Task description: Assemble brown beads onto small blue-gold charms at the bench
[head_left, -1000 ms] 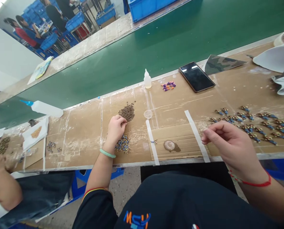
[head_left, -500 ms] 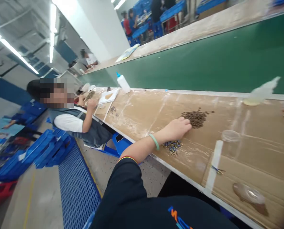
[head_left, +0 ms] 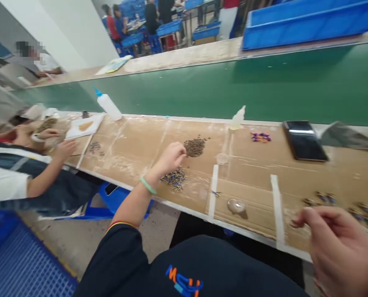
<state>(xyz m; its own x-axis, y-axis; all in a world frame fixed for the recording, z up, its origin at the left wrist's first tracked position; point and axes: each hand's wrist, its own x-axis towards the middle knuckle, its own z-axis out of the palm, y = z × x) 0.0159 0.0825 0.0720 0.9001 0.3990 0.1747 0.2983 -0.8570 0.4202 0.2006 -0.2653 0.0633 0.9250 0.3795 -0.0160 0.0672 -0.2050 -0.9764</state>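
My left hand (head_left: 171, 157) is at the left edge of a pile of small brown discs (head_left: 195, 147), fingers bent and pressed together. Anything between those fingertips is too small to make out. Just below this hand lies a heap of small blue and gold pieces (head_left: 175, 178). My right hand (head_left: 341, 243), large and slightly blurred at the lower right, has its thumb and forefinger pinched. What it holds, if anything, I cannot make out. Beyond it are small clusters of dark blue and gold pieces (head_left: 325, 198) on the cardboard-covered bench (head_left: 252, 173).
A white squeeze bottle (head_left: 109, 106) leans near the green belt (head_left: 184, 97). A clear round dish (head_left: 237, 206), purple and orange pieces (head_left: 260, 137) and a dark phone-like slab (head_left: 305, 140) lie on the bench. A co-worker's arm (head_left: 49, 175) is at the left.
The view has swung to the right, bringing my right hand, the dark slab and a blue crate into sight. My left hand stays beside the brown pile.
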